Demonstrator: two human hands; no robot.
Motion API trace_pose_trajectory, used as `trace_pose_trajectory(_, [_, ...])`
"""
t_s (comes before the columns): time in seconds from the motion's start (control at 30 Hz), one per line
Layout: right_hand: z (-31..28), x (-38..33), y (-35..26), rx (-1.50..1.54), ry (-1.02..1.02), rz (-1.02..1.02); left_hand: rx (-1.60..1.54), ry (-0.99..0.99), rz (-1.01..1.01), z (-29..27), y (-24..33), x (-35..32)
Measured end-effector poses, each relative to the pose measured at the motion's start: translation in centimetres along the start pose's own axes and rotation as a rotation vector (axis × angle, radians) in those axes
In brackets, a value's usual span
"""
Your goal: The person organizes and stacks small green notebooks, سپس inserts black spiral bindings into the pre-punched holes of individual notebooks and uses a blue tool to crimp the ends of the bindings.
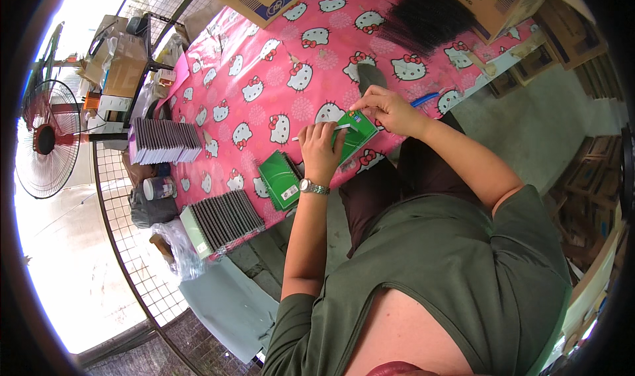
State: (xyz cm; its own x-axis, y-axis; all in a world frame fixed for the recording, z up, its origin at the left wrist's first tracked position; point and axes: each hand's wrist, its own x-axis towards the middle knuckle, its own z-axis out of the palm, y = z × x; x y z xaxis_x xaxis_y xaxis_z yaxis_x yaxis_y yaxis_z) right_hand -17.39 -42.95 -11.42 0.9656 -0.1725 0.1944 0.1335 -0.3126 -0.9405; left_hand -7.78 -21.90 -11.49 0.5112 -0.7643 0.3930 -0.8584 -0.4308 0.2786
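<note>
Well, right hand (391, 113) — seemingly — touches green notebook (364, 139).

Dark green top (430, 263), silver wristwatch (314, 187)

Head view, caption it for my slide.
Left hand and right hand at a green notebook on a pink patterned tablecloth, more notebooks at left.

A small workshop for notebooks is showing here, rather than an office. Bound stacks of notebooks (221, 222) are standing along the left of the long table (254, 121), where a green notebook (355, 142) is being handled. A heap of thin black strands (426, 19) is lying beyond, cardboard boxes (585, 184) are piling up on the right, and a fan (46, 139) is standing near wire mesh (129, 244).
</note>
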Motion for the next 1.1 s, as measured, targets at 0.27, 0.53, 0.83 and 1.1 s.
trace_pose_trajectory(0.27, [0.3, -0.8, 1.7, 0.004, -0.170, -0.002, 0.010, -0.008, 0.019, 0.2, 0.1, 0.2])
trace_pose_trajectory(0.53, [-0.3, -0.7, -1.9, -0.161, -0.179, -0.001, 0.012, -0.040, 0.061, -0.1, 1.8, 0.5])
trace_pose_trajectory(0.83, [-0.5, 3.0, -2.3, -0.334, -0.358, 0.118, 0.012, -0.113, 0.055, -0.8, 1.4, -0.2])
trace_pose_trajectory(1.1, [-3.7, 6.5, 2.1, -0.224, -0.545, 0.040, 0.150, -0.029, -0.019, -0.9, 1.7, -0.5])
